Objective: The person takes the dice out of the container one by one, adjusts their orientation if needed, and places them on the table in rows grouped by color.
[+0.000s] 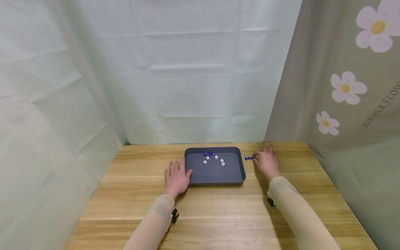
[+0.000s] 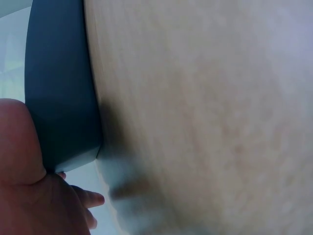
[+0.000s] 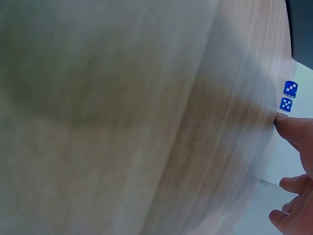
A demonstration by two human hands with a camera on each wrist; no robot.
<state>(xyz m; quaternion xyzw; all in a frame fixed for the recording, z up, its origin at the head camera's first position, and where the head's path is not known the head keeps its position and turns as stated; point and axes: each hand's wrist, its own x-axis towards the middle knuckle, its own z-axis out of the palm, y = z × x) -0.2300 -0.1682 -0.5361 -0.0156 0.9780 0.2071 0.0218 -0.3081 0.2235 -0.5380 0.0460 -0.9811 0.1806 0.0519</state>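
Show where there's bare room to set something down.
Bare: table left of the left hand, right of the right hand, between the forearms; the tray, near half. Crowded: its far half, with white dice and blue dice; at the right hand, more blue dice.

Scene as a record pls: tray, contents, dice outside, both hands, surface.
tray: grey, rectangular
in tray: five white dice, two blue dice
outside: blue dice row, right of tray
left hand: fingers spread, touching tray's left side
right hand: appears to pinch end die of row
surface: wooden table
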